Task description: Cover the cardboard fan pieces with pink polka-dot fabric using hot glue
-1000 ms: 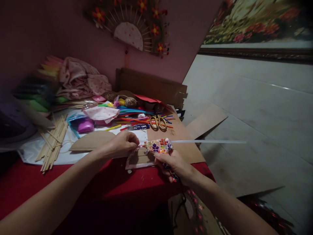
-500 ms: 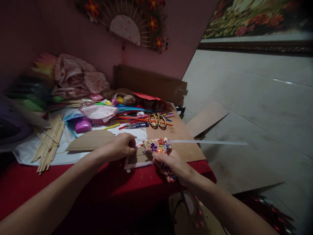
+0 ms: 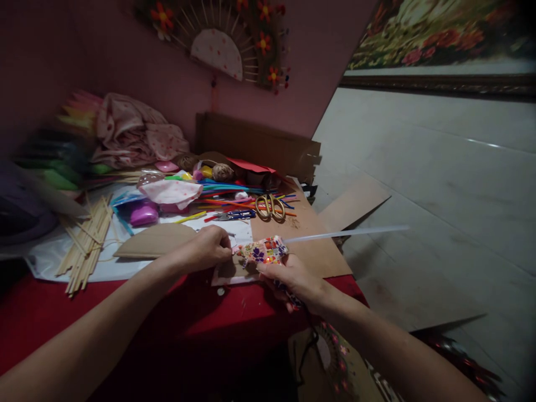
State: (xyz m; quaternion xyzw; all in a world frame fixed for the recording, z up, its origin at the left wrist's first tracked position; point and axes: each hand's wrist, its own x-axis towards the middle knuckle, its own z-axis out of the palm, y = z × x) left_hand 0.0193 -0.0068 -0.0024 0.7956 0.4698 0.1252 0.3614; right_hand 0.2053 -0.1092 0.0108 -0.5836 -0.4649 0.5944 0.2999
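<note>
My right hand (image 3: 293, 279) is closed round a flower-patterned glue gun (image 3: 263, 251), whose long clear glue stick (image 3: 347, 233) juts out to the right. The gun's nozzle points left at a small pink-edged cardboard piece (image 3: 228, 272) lying on the red tablecloth (image 3: 125, 312). My left hand (image 3: 205, 248) has its fingers pinched on the top edge of that piece, right beside the nozzle. What exactly sits between the fingertips is too small to see.
A half-round cardboard shape (image 3: 154, 241) lies left of my left hand. Behind it are gold scissors (image 3: 271, 206), coloured straws (image 3: 234, 195), wooden sticks (image 3: 86, 240), a purple object (image 3: 143, 214) and pink cloth (image 3: 134, 131). Cardboard sheets (image 3: 355, 201) hang off the table's right edge over the tiled floor.
The glue gun has tipped so its glue stick now angles upward to the right, and the nozzle has shifted slightly left toward my left hand's fingers. The left hand stays put.
</note>
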